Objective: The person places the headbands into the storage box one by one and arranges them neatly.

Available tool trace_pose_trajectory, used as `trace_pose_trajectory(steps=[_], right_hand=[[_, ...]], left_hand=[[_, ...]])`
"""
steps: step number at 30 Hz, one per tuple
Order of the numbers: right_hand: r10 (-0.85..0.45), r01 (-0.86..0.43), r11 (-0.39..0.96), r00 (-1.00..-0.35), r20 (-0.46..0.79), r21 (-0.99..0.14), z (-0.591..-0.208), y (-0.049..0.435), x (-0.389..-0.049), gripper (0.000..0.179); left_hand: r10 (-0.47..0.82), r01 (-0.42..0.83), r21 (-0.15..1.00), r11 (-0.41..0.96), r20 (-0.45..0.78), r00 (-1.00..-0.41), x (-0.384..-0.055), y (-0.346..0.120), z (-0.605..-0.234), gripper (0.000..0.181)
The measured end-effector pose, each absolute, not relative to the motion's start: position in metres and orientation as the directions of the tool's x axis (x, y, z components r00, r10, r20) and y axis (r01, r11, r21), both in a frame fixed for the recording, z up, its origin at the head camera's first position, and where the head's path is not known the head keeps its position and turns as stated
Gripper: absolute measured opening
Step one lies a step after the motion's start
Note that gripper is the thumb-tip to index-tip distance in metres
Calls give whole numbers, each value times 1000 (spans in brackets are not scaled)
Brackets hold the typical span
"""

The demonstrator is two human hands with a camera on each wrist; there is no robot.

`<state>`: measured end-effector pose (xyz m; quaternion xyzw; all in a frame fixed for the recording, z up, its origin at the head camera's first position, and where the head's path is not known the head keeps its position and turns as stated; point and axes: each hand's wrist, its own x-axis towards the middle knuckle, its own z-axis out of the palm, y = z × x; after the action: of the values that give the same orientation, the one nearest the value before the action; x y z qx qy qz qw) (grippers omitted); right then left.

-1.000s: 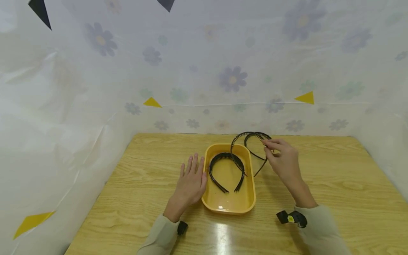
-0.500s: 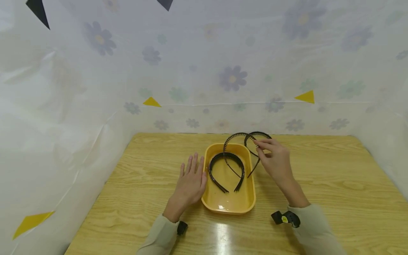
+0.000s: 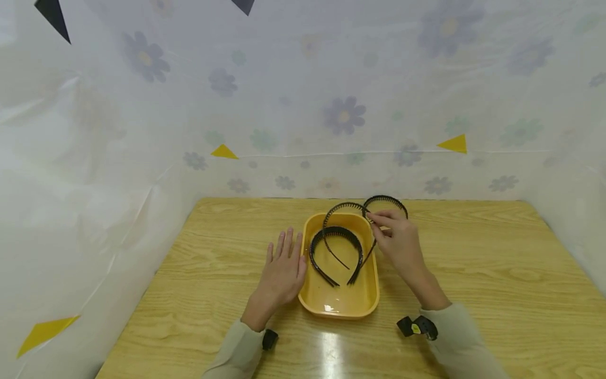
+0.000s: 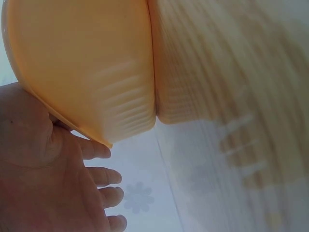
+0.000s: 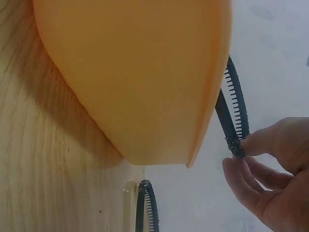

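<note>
A black toothed headband is pinched at its side between the thumb and fingers of my right hand. It hangs over the back right part of a yellow plastic tray. Inside that tray lie stacked black headbands, their open ends toward me. My left hand rests along the tray's left side, fingers straight, the thumb side touching the rim. In the left wrist view the thumb is partly hidden by the rim.
Another black headband lies on the wood-grain table behind the tray's right corner, partly hidden by my right hand. A white flowered sheet with yellow triangles stands at the back and sides.
My right hand has moved left and slightly down, bringing the pinched headband from the tray's right edge to above the stack. My left hand and the tray stay in place.
</note>
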<state>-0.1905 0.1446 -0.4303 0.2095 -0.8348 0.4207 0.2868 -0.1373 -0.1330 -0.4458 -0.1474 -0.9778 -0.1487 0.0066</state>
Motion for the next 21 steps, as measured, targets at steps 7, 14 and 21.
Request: trace_pose_trajectory(steps=[7, 14, 21], right_hand=[[-127, -604, 562, -739, 662, -566, -433, 139, -190, 28], [-139, -585, 602, -746, 651, -543, -437, 134, -191, 27], [-152, -588, 600, -749, 645, -542, -443, 129, -193, 25]], left_hand=[[289, 294, 287, 912, 60, -955, -137, -133, -445, 58], [290, 294, 285, 912, 59, -955, -137, -133, -446, 58], [284, 288, 294, 911, 55, -957, -137, -132, -445, 58]])
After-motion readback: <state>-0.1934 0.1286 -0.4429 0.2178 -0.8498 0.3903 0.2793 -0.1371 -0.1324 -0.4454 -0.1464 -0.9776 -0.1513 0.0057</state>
